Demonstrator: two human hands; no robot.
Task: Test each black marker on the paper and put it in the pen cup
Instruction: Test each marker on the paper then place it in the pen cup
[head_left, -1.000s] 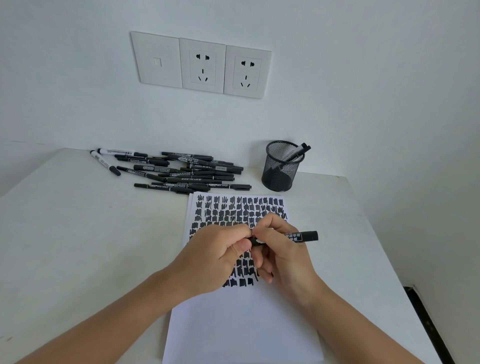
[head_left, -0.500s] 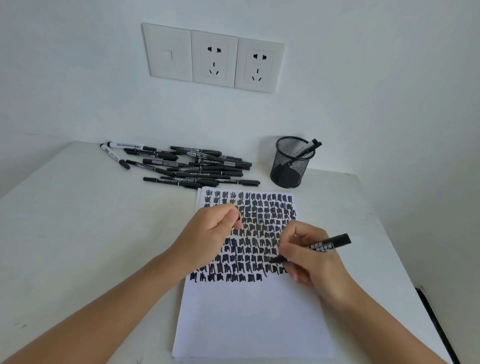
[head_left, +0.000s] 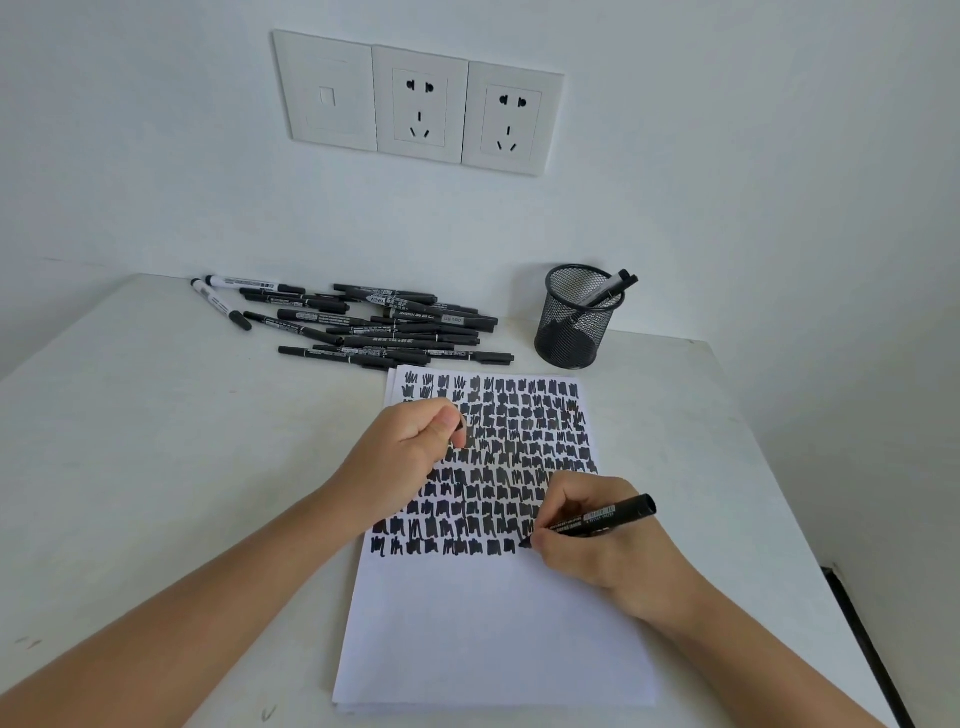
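In the upper left a pile of black markers (head_left: 384, 327) is spread on the table (head_left: 156, 467), just above the top edge of the paper (head_left: 493, 639) and under the wall sockets (head_left: 421, 104). At the centre the left hand (head_left: 410, 452) is curled over the scribbled rows, hiding some, and a small dark cap (head_left: 460, 426) is pinched in its fingertips. Lower right, the marker (head_left: 602, 519) is gripped by the right hand (head_left: 608, 556), its tip touching the paper at the end of the last row, while the mesh pen cup (head_left: 576, 322), with a leaning marker (head_left: 610, 288) inside, is seen beyond the paper's upper right corner.
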